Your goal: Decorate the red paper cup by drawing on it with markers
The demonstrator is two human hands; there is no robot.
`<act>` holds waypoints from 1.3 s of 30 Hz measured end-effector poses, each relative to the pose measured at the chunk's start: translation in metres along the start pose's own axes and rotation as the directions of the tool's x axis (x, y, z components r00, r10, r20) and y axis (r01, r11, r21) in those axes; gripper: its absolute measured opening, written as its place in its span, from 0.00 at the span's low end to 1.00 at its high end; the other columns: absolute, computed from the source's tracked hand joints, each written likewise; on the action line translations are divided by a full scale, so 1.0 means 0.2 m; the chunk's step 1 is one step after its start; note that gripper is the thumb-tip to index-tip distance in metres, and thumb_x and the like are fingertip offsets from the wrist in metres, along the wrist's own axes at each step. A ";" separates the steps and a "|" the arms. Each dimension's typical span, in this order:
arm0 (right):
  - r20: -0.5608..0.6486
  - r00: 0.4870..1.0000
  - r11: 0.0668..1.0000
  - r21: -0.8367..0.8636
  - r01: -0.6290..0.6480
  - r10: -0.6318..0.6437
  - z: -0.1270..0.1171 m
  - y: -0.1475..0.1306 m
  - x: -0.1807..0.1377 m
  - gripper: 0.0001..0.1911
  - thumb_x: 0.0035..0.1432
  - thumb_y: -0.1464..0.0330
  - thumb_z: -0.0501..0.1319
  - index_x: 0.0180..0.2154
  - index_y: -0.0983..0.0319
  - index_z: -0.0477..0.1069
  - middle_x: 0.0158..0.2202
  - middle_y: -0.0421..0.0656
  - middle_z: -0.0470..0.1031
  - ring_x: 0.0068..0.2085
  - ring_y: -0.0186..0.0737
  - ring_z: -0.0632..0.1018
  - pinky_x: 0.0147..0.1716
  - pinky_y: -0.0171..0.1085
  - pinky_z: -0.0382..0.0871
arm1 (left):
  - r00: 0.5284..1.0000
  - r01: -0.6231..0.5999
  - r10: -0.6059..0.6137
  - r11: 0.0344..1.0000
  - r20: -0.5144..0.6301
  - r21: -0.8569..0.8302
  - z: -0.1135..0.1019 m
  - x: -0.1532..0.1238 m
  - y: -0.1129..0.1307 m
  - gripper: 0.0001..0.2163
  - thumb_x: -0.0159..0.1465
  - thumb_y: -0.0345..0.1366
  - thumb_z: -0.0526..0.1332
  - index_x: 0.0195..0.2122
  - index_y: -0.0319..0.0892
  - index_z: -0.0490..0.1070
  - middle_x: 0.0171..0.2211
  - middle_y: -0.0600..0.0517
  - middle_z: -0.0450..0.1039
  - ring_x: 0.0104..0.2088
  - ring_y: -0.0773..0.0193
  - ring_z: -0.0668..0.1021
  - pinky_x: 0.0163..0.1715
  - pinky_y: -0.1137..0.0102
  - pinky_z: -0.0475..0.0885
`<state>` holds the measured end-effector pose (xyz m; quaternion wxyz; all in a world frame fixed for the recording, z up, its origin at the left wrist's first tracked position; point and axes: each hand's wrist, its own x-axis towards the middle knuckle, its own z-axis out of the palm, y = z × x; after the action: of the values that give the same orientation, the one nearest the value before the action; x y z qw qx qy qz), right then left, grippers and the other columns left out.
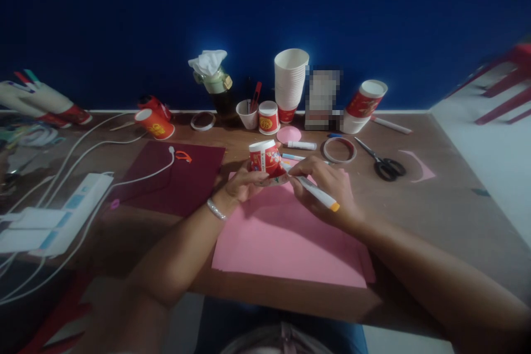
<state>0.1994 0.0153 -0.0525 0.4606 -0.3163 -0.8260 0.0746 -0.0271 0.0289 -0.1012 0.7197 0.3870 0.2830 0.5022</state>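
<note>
My left hand [244,183] is closed around a red patterned paper cup [262,159] with a white end facing up. It holds the cup above a stack of pink paper [286,238]. In my right hand [321,185] is a white marker pen [313,189] with an orange end, gripped like a pencil. The marker's far end points at the right side of the cup; its tip is too small to make out, and I cannot tell whether it touches. A capped white marker [299,145] and a pink paper disc [289,134] lie just beyond the hands.
Black-handled scissors [388,167] and a tape roll [339,150] lie right. A tall stack of paper cups [290,83] and a bottle with tissue [216,86] stand along the blue wall. Dark red paper [178,177] and a power strip [77,213] with cables are left.
</note>
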 end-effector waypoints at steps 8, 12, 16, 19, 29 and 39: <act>0.006 1.000 0.999 0.034 0.012 -0.012 0.00 0.01 0.00 0.02 0.71 0.70 0.64 0.44 0.57 0.75 0.38 0.42 0.84 0.37 0.40 0.84 0.36 0.36 0.76 | 1.000 -0.014 0.014 0.999 0.013 -0.038 0.01 0.00 -0.01 0.27 0.54 0.38 0.80 0.55 0.44 0.79 0.54 0.43 0.85 0.66 0.38 0.81 0.69 0.45 0.74; -0.005 1.000 0.999 0.051 0.009 -0.009 -0.01 -0.01 0.01 0.02 0.71 0.70 0.64 0.43 0.57 0.76 0.37 0.42 0.84 0.36 0.39 0.84 0.37 0.35 0.77 | 1.000 -0.019 0.019 0.999 -0.007 -0.028 0.01 -0.01 -0.02 0.25 0.52 0.39 0.82 0.50 0.43 0.81 0.47 0.45 0.87 0.62 0.39 0.83 0.68 0.45 0.74; -0.031 0.998 0.996 0.075 0.053 -0.051 -0.04 -0.02 0.03 0.03 0.72 0.70 0.64 0.44 0.56 0.74 0.38 0.41 0.85 0.36 0.39 0.85 0.37 0.35 0.78 | 0.999 -0.013 0.012 1.000 -0.049 -0.027 0.00 -0.01 -0.01 0.22 0.54 0.39 0.82 0.48 0.43 0.81 0.42 0.48 0.86 0.52 0.46 0.87 0.61 0.51 0.78; -0.030 0.997 0.994 0.088 0.071 -0.069 -0.05 -0.02 0.04 0.04 0.71 0.71 0.64 0.44 0.56 0.74 0.37 0.40 0.84 0.36 0.38 0.85 0.36 0.35 0.78 | 0.997 0.002 -0.004 1.000 -0.071 -0.030 -0.01 0.00 -0.01 0.23 0.55 0.38 0.81 0.50 0.43 0.80 0.43 0.48 0.87 0.51 0.48 0.86 0.58 0.54 0.77; 0.001 0.993 0.990 0.078 0.121 -0.122 -0.06 -0.03 0.03 0.07 0.70 0.74 0.65 0.46 0.56 0.73 0.38 0.41 0.85 0.37 0.39 0.86 0.38 0.35 0.80 | 0.997 0.065 -0.065 0.998 0.051 -0.006 0.01 0.00 -0.03 0.32 0.56 0.43 0.82 0.60 0.44 0.76 0.49 0.43 0.86 0.52 0.44 0.87 0.57 0.50 0.79; 0.034 0.979 0.979 0.026 0.201 -0.202 -0.02 0.00 0.03 0.09 0.69 0.76 0.64 0.47 0.57 0.73 0.38 0.41 0.85 0.35 0.37 0.85 0.34 0.34 0.77 | 0.996 0.071 -0.067 0.996 -0.065 0.060 0.06 0.02 -0.03 0.39 0.48 0.41 0.87 0.58 0.43 0.71 0.48 0.47 0.83 0.48 0.51 0.86 0.53 0.55 0.80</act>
<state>0.2011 0.0173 -0.0462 0.4541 -0.2244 -0.8611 0.0427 -0.0143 0.0276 -0.0993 0.7150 0.3833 0.3341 0.4798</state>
